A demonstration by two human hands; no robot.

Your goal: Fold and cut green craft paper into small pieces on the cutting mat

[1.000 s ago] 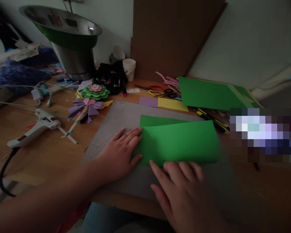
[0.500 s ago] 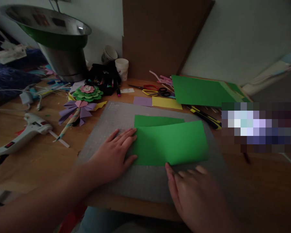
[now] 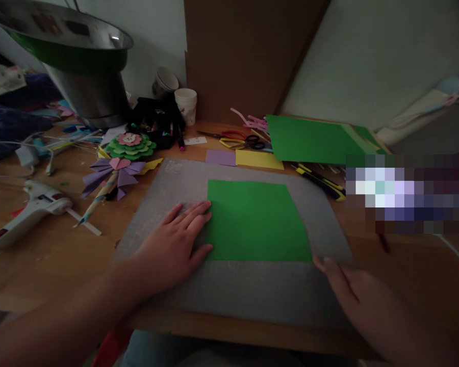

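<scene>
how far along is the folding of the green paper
Done: the raised layer of green paper has come down flat. In hand: the left hand steadies its left edge, the right hand touches the near right corner. Left: unclear; no further fold or cut shows.

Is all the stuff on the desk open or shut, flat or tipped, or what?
Green paper by the hands: lying flat.
Gray mat: flat.
Pencil case: open, pens showing.
Front paper cup: upright.
Back paper cup: tipped.
Glue gun: lying down; on or off, can't tell.
Utility knife: lying down; blade, can't tell.
</scene>
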